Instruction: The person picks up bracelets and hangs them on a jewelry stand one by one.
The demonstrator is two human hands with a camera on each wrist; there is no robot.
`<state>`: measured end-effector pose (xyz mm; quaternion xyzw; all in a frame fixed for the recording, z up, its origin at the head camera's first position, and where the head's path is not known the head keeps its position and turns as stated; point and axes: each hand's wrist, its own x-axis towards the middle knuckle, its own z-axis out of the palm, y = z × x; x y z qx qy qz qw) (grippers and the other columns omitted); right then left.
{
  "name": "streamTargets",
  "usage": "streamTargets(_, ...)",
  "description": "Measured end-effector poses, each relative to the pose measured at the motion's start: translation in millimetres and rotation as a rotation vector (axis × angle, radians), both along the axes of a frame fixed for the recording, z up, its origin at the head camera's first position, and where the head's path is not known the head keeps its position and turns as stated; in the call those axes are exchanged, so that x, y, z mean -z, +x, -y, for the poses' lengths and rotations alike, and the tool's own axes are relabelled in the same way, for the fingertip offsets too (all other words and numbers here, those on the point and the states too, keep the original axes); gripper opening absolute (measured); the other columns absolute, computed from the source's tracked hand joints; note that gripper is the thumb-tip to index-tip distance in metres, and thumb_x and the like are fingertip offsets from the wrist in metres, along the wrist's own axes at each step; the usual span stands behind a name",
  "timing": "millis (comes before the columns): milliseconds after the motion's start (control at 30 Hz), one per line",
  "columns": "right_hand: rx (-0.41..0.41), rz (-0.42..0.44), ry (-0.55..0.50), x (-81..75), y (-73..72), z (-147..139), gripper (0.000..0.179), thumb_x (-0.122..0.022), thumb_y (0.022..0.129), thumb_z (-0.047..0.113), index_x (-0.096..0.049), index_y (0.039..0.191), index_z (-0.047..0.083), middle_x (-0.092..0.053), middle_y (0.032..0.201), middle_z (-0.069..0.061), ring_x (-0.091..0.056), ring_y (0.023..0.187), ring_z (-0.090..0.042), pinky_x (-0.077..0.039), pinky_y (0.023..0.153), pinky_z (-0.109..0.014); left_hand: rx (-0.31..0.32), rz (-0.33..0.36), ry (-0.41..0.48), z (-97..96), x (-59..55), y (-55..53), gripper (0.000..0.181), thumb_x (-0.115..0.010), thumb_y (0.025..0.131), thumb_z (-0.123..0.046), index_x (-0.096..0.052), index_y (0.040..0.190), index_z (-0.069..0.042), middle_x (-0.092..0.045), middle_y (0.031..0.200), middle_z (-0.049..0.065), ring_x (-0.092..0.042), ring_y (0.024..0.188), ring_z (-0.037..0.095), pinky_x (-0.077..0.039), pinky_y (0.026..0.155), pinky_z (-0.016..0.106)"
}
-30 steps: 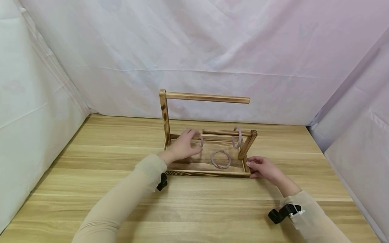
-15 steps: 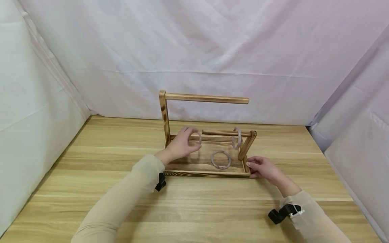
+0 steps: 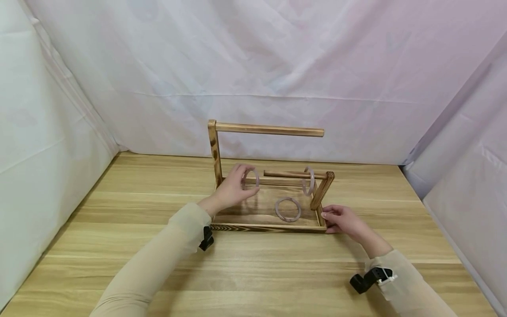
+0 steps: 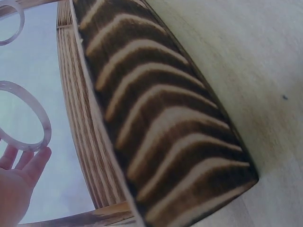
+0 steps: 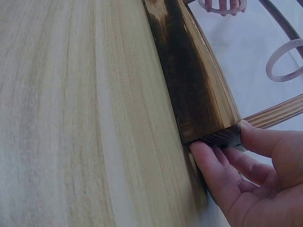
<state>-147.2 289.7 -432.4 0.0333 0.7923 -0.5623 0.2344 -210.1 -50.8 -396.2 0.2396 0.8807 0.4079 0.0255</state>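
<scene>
A wooden rack (image 3: pixel 261 228) stands mid-table: a tray with a tall post, a top bar (image 3: pixel 269 129) and a low bar (image 3: pixel 295 175). My left hand (image 3: pixel 248 180) pinches a pale pink bangle (image 3: pixel 257 178) above the tray's left part, just left of the low bar's free end. The left wrist view shows that bangle (image 4: pixel 45 127) at my fingertips (image 4: pixel 40 158). A second bangle (image 3: pixel 311 180) hangs on the low bar. A third bangle (image 3: pixel 288 208) lies flat in the tray. My right hand (image 3: pixel 328 218) grips the tray's front right corner (image 5: pixel 203 113).
The rack sits on a light wooden table (image 3: pixel 253 268). White cloth walls (image 3: pixel 253 66) close in the back and both sides. Black wrist camera mounts (image 3: pixel 366 278) show at my sleeves.
My left hand has lifted the bangle slightly and drawn it a little left, turning it more upright. My right hand stays on the tray corner.
</scene>
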Motion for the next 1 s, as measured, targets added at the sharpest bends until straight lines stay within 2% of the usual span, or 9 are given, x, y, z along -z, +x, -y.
streamTargets(100, -0.002, 0.002, 0.002, -0.2, -0.2, 0, 0.044, -0.045, 0.098, 0.012, -0.035, 0.128, -0.018, -0.058, 0.089, -0.004, -0.059, 0.077, -0.009, -0.057, 0.068, -0.027, 0.000, -0.008, 0.032, 0.7, -0.8, -0.1, 0.059, -0.068, 0.085, -0.022, -0.040, 0.133, -0.005, -0.043, 0.124, 0.012, -0.046, 0.089, 0.023, -0.047, 0.075, 0.031)
streamTargets(300, -0.002, 0.008, 0.000, -0.1, -0.5, 0, 0.046, -0.045, 0.097, 0.013, -0.034, 0.130, -0.018, -0.058, 0.089, -0.003, -0.058, 0.077, -0.009, -0.057, 0.069, -0.026, 0.022, -0.011, 0.087, 2.1, -0.9, 0.4, 0.058, -0.069, 0.084, -0.020, -0.041, 0.133, -0.006, -0.042, 0.127, 0.013, -0.051, 0.109, 0.033, -0.050, 0.092, 0.038)
streamTargets(433, -0.003, 0.011, -0.004, 0.3, -0.7, -1, 0.046, -0.045, 0.097, 0.013, -0.034, 0.130, -0.018, -0.057, 0.089, -0.004, -0.058, 0.078, -0.009, -0.057, 0.069, -0.026, 0.038, -0.035, 0.111, 2.3, -1.1, 1.0, 0.056, -0.069, 0.084, -0.019, -0.042, 0.131, -0.007, -0.043, 0.129, 0.015, -0.049, 0.114, 0.030, -0.047, 0.098, 0.039)
streamTargets(633, -0.009, 0.013, 0.000, -0.2, -0.6, 0, 0.046, -0.045, 0.098, 0.013, -0.033, 0.130, -0.018, -0.057, 0.089, -0.004, -0.057, 0.078, -0.009, -0.057, 0.068, -0.026, 0.059, -0.047, 0.161, 2.0, -3.9, 1.0, 0.055, -0.069, 0.084, -0.019, -0.042, 0.131, -0.007, -0.042, 0.129, 0.013, -0.046, 0.117, 0.025, -0.047, 0.099, 0.034)
streamTargets(1000, -0.009, 0.007, 0.000, -2.0, 0.5, 1, 0.044, -0.046, 0.097, 0.012, -0.035, 0.128, -0.018, -0.059, 0.090, -0.006, -0.059, 0.078, -0.009, -0.057, 0.068, -0.026, 0.068, -0.024, 0.214, 1.4, -10.5, 2.4, 0.057, -0.069, 0.083, -0.014, -0.041, 0.132, -0.007, -0.041, 0.131, 0.010, -0.045, 0.121, 0.031, -0.046, 0.100, 0.036)
